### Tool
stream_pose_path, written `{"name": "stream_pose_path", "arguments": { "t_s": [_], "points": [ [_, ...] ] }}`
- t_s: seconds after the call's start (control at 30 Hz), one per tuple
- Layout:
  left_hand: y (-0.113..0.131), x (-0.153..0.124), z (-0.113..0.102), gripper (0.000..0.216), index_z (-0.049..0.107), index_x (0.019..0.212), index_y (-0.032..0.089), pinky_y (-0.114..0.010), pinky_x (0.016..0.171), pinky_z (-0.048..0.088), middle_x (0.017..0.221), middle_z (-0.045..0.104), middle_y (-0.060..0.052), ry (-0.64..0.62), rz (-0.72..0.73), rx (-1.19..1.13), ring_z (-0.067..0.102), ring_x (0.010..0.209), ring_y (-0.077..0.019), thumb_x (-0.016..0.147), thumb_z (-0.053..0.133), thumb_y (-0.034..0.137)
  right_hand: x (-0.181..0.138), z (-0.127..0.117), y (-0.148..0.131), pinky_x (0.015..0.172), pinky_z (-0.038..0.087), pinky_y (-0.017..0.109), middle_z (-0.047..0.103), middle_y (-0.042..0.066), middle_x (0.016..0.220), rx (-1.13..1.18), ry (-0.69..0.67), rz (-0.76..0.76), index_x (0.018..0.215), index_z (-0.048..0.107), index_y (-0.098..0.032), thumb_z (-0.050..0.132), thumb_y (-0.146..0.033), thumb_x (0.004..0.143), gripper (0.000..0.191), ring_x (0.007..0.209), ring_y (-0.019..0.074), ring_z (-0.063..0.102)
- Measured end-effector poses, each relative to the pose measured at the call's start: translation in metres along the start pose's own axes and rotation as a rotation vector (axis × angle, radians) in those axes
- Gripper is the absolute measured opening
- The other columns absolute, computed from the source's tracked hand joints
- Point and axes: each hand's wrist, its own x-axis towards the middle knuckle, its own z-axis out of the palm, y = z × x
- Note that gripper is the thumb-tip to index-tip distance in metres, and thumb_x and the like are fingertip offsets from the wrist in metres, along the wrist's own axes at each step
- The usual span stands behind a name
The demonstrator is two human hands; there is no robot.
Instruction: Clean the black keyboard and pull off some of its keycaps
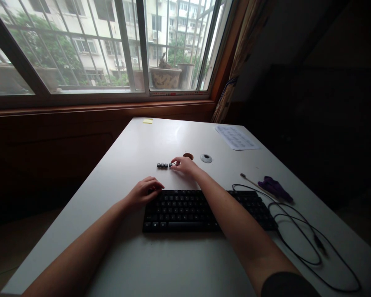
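Note:
A black keyboard (179, 210) lies across the white table in front of me. My left hand (144, 190) is at its upper left corner, fingers bent and thumb along the edge, closed on that corner. Beyond the keyboard, several small black keycaps (162, 165) sit in a short row. At the right end of that row, my right hand (183, 165) pinches one keycap (170, 165) between thumb and fingertips, close to the tabletop. My right forearm passes over the keyboard and hides part of its keys.
A round brown object (188, 156) and a grey cable grommet (206, 158) are beyond my right hand. Printed papers (237, 137) and a yellow sticky note (147, 121) lie farther back. On the right are a brush (256, 183), a purple cloth (275, 188) and a looped black cable (309, 227).

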Motion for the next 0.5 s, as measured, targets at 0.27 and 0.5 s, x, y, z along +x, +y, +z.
{"name": "stream_pose_path", "arguments": {
  "t_s": [0.27,0.5],
  "points": [
    [-0.0008,0.0005,-0.0004,0.017,0.070,0.104,0.018,-0.029,0.076,0.053,0.092,0.066,-0.008,0.002,0.010,0.012,0.061,0.087,-0.0187,0.094,0.056,0.022,-0.0017,0.0017,-0.0067,0.074,0.048,0.025,0.075,0.004,0.096,-0.020,0.011,-0.013,0.105,0.077,-0.025,0.075,-0.033,0.083,0.024,0.085,0.0170,0.068],
    [-0.0014,0.0005,-0.0003,0.017,0.070,0.103,0.018,-0.029,0.076,0.052,0.092,0.066,-0.007,0.000,0.012,0.022,0.061,0.087,-0.0185,0.093,0.056,0.020,-0.0005,0.0025,-0.0060,0.074,0.049,0.025,0.076,0.004,0.094,-0.027,0.012,-0.017,0.105,0.078,-0.025,0.073,-0.033,0.083,0.024,0.085,0.0171,0.068]
  ]
}}
